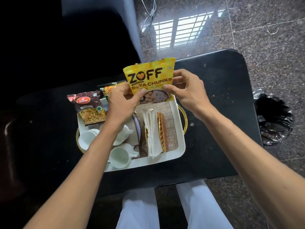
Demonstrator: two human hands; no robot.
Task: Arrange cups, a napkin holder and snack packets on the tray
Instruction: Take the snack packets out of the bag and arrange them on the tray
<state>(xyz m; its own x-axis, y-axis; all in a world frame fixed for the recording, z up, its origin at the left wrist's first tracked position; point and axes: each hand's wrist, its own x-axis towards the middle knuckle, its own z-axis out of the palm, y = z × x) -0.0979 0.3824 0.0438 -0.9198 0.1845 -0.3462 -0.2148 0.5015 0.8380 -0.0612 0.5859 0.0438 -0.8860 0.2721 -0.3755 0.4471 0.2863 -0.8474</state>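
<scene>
At the centre of the frame my left hand (pixel 123 103) and right hand (pixel 186 91) both pinch the yellow soya chunks packet (pixel 149 75) by its lower sides, holding it upright at the upper end of the white tray (pixel 179 146); just below it stands the napkin holder (pixel 162 131); white cups (pixel 118 157) crowd the tray's lower left; the mixture packet (pixel 90 106) leans at its upper-left corner; the tray sits on a black table (pixel 214 96).

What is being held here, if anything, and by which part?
The yellow soya chunks packet, held upright: the left hand pinches its lower left edge, the right hand its right edge.
</scene>
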